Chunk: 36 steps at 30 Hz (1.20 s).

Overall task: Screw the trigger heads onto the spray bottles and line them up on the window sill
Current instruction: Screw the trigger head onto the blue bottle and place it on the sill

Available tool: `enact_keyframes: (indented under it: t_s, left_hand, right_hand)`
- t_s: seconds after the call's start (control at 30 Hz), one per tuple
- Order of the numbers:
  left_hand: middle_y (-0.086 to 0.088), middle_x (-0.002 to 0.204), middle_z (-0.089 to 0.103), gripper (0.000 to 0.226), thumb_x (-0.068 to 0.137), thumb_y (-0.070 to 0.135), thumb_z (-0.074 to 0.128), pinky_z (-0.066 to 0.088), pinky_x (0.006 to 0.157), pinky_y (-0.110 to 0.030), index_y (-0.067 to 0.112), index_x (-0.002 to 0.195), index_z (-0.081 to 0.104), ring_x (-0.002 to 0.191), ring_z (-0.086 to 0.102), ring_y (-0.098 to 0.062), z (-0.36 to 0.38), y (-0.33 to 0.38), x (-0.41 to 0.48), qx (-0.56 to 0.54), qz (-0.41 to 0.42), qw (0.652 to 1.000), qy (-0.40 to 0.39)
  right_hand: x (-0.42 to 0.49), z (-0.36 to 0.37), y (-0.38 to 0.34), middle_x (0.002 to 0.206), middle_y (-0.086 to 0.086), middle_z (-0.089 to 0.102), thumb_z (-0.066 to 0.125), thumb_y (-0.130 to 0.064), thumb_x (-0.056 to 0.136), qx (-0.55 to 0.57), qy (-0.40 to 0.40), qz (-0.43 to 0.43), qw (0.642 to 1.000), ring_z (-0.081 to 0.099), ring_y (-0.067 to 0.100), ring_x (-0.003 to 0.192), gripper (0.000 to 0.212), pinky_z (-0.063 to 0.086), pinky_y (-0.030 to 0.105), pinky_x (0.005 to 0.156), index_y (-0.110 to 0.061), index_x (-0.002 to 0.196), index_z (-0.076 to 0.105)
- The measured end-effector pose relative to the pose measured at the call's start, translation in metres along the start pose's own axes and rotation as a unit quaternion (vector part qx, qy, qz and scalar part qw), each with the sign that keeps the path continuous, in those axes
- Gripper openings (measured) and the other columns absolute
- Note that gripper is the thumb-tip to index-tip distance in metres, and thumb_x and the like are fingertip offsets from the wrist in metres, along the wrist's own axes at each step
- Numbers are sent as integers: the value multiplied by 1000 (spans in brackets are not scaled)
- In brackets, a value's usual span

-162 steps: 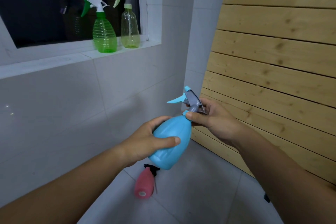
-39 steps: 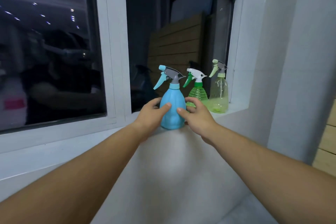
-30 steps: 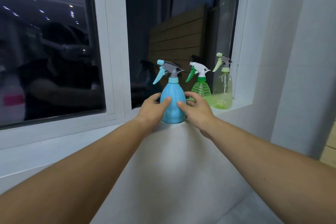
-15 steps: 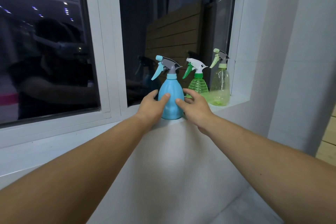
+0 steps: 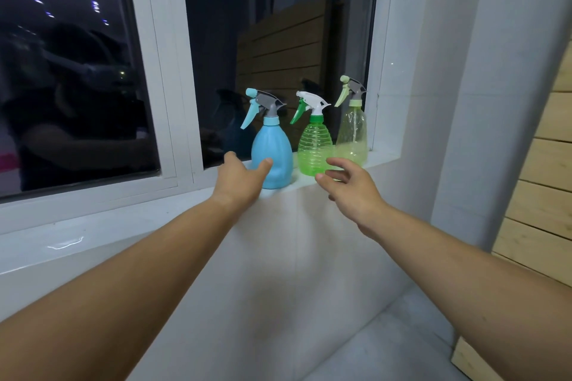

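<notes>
Three spray bottles stand upright in a row on the white window sill [image 5: 383,156], each with a trigger head on. The blue bottle [image 5: 277,148] with a grey and blue head is on the left. A ribbed green bottle [image 5: 314,145] with a white and green head is in the middle. A pale clear bottle [image 5: 353,133] stands on the right. My left hand [image 5: 240,179] is open just left of the blue bottle, its thumb near the bottle's side. My right hand [image 5: 351,185] is open in front of the green bottle, holding nothing.
Dark window glass [image 5: 278,40] sits behind the bottles, with a white frame post [image 5: 168,71] to the left. A white tiled wall [image 5: 294,257] drops below the sill. Wooden slats [image 5: 544,195] line the right side. The window recess wall [image 5: 411,71] closes the sill's right end.
Both hands have let go of the blue bottle and drawn back and apart. The blue bottle now stands alone on the sill beside the green one.
</notes>
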<state>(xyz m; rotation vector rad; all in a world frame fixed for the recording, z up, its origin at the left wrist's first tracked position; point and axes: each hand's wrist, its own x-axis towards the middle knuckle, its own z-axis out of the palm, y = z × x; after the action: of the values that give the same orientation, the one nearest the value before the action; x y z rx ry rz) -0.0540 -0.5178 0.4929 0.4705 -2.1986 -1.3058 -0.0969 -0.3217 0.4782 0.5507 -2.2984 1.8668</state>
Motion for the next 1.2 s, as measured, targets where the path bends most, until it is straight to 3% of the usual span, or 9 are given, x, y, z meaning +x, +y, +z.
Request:
enact_keyframes:
  t_s: [0.27, 0.4, 0.53, 0.73, 0.87, 0.97, 1.07, 1.13, 1.2]
  left_hand:
    - [-13, 154, 42, 75, 94, 42, 63, 42, 108, -47, 20, 155, 25, 134, 47, -33, 0, 6, -4, -33, -9, 999, -21]
    - [-11, 143, 54, 62, 95, 37, 63, 47, 90, -35, 17, 149, 38, 114, 56, -24, 3, 10, -1, -59, 19, 997, -40]
    - [-9, 139, 56, 59, 96, 33, 63, 46, 87, -33, 14, 147, 41, 112, 58, -24, 6, 9, 4, -68, 25, 996, -56]
    - [-10, 155, 43, 74, 96, 37, 62, 42, 112, -46, 14, 157, 26, 135, 48, -31, 6, 4, 10, -54, 14, 996, -68]
    - [-12, 159, 37, 79, 95, 40, 63, 38, 114, -47, 15, 157, 21, 141, 42, -33, 4, 4, 8, -35, 11, 998, -43]
    - [-13, 154, 41, 77, 93, 43, 64, 43, 106, -43, 16, 154, 25, 134, 48, -30, 2, 7, -3, -18, 38, 999, 2]
    - [-8, 135, 50, 63, 90, 45, 67, 47, 84, -24, 20, 140, 38, 109, 56, -17, 8, 4, -29, -29, 108, 993, 45]
    - [-2, 114, 56, 50, 87, 47, 68, 43, 65, -17, 26, 125, 43, 88, 58, -6, 21, -3, -49, -58, 123, 990, 26]
    - [3, 99, 59, 44, 86, 50, 68, 42, 58, -20, 28, 118, 47, 73, 58, -3, 43, -17, -70, -73, 101, 992, -33]
  right_hand:
    - [-10, 19, -11, 151, 4, 46, 61, -33, 93, -13, -80, -10, 997, 46, 14, 135, 54, 41, 37, 110, -25, 144, 46]
    - [2, 39, -24, 158, 0, 36, 53, -34, 97, -36, -98, -25, 994, 33, 14, 144, 54, 28, 29, 113, -22, 148, 40]
    - [8, 50, -24, 158, -2, 36, 51, -33, 98, -44, -92, -33, 994, 32, 14, 145, 53, 24, 29, 116, -21, 148, 40]
    - [12, 53, -18, 156, 0, 39, 50, -28, 99, -53, -70, -50, 995, 34, 15, 144, 48, 25, 30, 117, -18, 146, 44]
    - [9, 47, -16, 151, -2, 46, 53, -30, 97, -42, -46, -58, 996, 45, 10, 131, 47, 32, 22, 100, -22, 144, 48]
    - [2, 36, -12, 144, -2, 52, 55, -34, 96, -32, -31, -49, 998, 52, 8, 110, 46, 38, 24, 91, -26, 141, 50]
    - [-13, 13, 2, 137, -2, 56, 59, -38, 93, -33, -14, -31, 999, 58, 9, 103, 44, 43, 25, 89, -28, 135, 55]
    - [-27, -7, 19, 129, 0, 61, 61, -36, 91, -41, -5, -13, 999, 62, 11, 101, 39, 49, 27, 86, -27, 129, 59]
    - [-45, -28, 43, 121, 6, 65, 64, -31, 90, -49, 8, 21, 999, 65, 18, 99, 33, 55, 38, 90, -23, 123, 61]
